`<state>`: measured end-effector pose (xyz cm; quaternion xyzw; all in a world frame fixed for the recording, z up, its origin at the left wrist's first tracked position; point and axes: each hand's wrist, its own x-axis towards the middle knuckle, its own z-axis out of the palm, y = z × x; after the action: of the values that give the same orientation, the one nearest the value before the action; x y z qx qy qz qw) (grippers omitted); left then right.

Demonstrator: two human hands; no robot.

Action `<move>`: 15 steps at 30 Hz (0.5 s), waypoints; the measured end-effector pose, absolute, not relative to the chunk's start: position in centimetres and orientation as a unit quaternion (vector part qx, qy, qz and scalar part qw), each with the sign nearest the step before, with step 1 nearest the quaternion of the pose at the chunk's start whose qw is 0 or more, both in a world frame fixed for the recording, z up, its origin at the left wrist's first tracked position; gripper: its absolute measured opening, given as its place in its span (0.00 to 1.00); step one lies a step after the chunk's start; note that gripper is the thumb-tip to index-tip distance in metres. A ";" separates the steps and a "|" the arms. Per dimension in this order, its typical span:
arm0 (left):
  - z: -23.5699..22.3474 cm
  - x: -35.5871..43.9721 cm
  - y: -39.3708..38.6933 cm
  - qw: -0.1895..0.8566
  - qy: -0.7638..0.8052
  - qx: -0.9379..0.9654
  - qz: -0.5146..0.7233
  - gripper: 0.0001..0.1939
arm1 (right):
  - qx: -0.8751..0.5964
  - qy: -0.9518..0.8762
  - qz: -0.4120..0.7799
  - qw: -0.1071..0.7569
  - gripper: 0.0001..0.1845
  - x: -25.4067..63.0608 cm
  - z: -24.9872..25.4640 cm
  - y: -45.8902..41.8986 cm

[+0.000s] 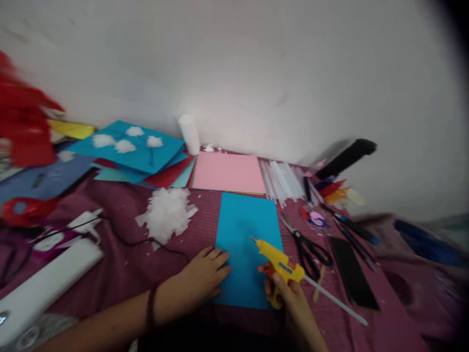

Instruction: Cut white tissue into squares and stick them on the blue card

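A bright blue sheet of paper lies flat in front of me. My left hand rests at its left edge, palm down, with the fingers stretched out and holding nothing. My right hand is wrapped round the handle of a yellow hot glue gun. The gun hangs over the right part of the sheet, its nozzle pointing up and left. A long white glue stick sticks out of its back end. To the left of the sheet lies a heap of white paper scraps.
Black-handled scissors and a dark flat strip lie right of the sheet. Behind are pink paper, clear sticks and a blue card with white tufts. A white power strip and black cord are at left.
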<state>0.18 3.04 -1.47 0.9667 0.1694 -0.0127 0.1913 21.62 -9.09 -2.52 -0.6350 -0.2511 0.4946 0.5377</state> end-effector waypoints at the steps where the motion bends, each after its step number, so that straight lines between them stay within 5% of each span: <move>1: -1.0 -0.3 2.8 0.193 0.183 0.964 0.000 0.21 | -0.634 -0.247 0.490 0.545 0.22 21.7 -2.8 -9.1; 6: 1.2 -7.7 2.2 0.201 0.322 0.923 0.053 0.08 | -0.638 -0.240 0.480 0.552 0.20 21.9 -3.5 -9.3; 12: 4.2 -23.3 3.3 0.033 0.619 0.781 0.079 0.11 | -0.659 -0.245 0.461 0.542 0.20 21.8 -3.6 -9.5; 15: 4.5 -26.8 4.4 0.014 0.649 0.758 0.064 0.15 | -0.664 -0.247 0.459 0.536 0.20 21.8 -3.8 -9.4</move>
<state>-26.79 4.36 4.48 0.7577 0.6494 0.0637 0.0136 21.83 -9.44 -3.76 -0.6639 -0.2468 0.4590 0.5363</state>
